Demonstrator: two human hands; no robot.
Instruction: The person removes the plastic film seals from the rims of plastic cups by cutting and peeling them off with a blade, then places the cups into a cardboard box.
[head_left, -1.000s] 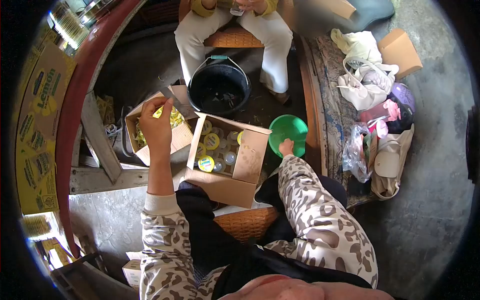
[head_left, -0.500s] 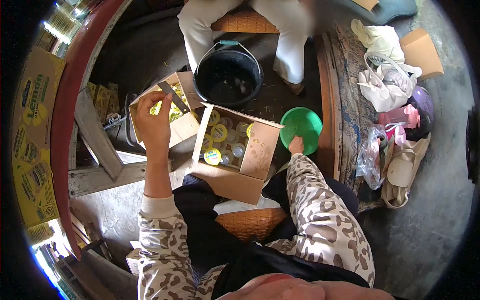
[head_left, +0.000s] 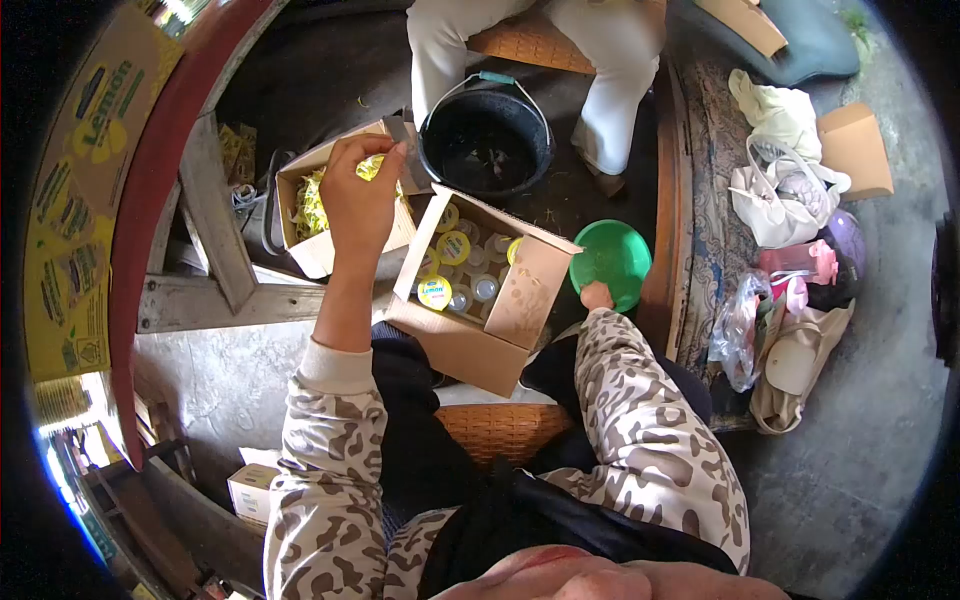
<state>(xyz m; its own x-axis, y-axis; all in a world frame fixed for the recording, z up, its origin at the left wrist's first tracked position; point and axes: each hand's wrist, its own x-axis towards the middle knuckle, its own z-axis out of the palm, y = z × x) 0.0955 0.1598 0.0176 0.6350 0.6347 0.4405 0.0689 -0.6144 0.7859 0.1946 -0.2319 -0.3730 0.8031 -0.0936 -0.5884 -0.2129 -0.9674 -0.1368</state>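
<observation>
Hands of the wearer: two, comprising one left hand (head_left: 362,195) and one right hand (head_left: 597,296). Grey strip (head_left: 398,129): one. Black bucket (head_left: 485,140): one. Green basin (head_left: 612,262): one. Cup carton (head_left: 462,348): one. Woven seats (head_left: 500,430): two. Cups (head_left: 454,247): several; overlap prevents exact count.

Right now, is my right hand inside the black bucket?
No, your right hand is at the near edge of the green basin, well apart from the black bucket.

Left hand (head_left: 362,195) high in a pinch, right hand (head_left: 597,295) lower, 2 arms (head_left: 640,400) forward
</observation>
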